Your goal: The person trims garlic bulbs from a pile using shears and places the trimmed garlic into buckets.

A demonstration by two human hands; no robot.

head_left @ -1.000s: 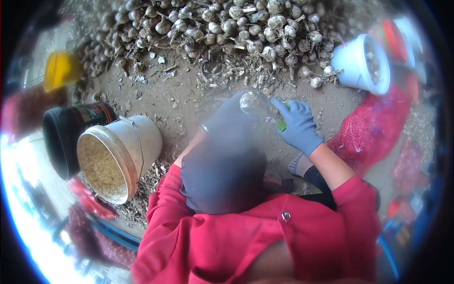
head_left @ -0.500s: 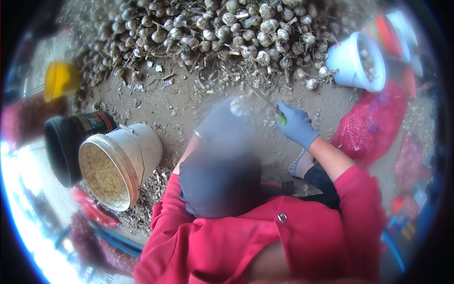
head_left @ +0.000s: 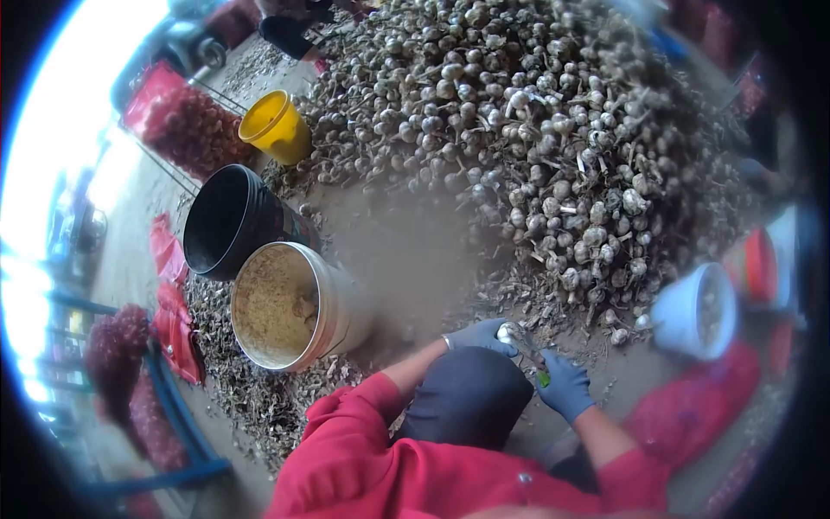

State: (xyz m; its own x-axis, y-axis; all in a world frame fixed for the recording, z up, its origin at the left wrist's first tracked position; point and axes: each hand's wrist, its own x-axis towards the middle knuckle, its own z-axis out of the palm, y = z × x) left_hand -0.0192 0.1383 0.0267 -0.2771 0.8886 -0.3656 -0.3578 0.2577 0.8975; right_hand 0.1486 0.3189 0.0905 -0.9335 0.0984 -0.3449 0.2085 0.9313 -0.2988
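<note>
My left hand (head_left: pixel 481 336), in a grey-blue glove, is closed round a white garlic bulb (head_left: pixel 510 332) just beyond my dark-covered knee (head_left: pixel 471 394). To its right, my gloved right hand (head_left: pixel 564 387) grips the green handle (head_left: pixel 543 379) of a knife. The knife's blade (head_left: pixel 529 348) points up and left toward the bulb; whether it touches the bulb I cannot tell. A large heap of garlic with stalks (head_left: pixel 553 156) spreads over the ground in front of both hands.
At left stand a whitish bucket (head_left: pixel 333 303), a black bucket (head_left: pixel 226 221) and a yellow bucket (head_left: pixel 281 130). A light blue bucket (head_left: pixel 696 311) holding bulbs is at right, above a red mesh sack (head_left: pixel 692 411). Dry peelings (head_left: pixel 251 406) litter the ground. Part of another person (head_left: pixel 290 35) shows at the top left.
The view has swung up and left, so more of the heap and the left-hand buckets show, and my hands sit lower in it. The knife blade is nearer the bulb than half a second ago.
</note>
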